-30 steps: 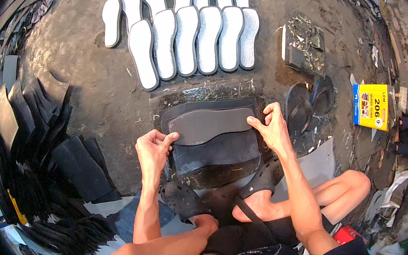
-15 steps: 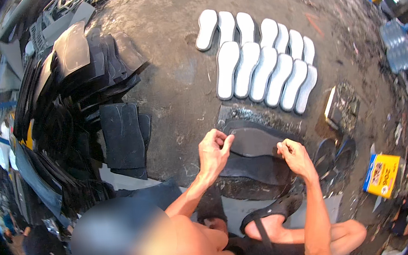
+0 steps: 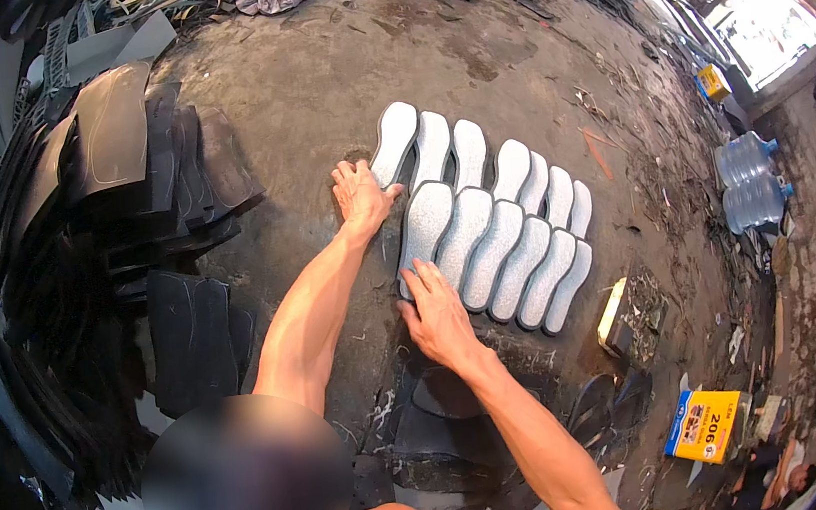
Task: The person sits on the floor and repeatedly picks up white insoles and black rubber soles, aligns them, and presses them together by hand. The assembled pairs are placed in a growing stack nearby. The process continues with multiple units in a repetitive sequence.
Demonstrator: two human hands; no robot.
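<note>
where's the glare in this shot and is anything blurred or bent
Head view: daylight blows out the upper right corner near the water bottles; the rim goes black and edges curve from the fisheye; a blurred round patch covers the lower left; both hands, left and right, and the pale soles stay sharp.

Yellow-and-blue rectangular carton point(image 3: 702, 426) lying flat on floor at five o'clock. Small yellow box point(image 3: 711, 82) at two o'clock, near the bright doorway. No screens or signs.
</note>
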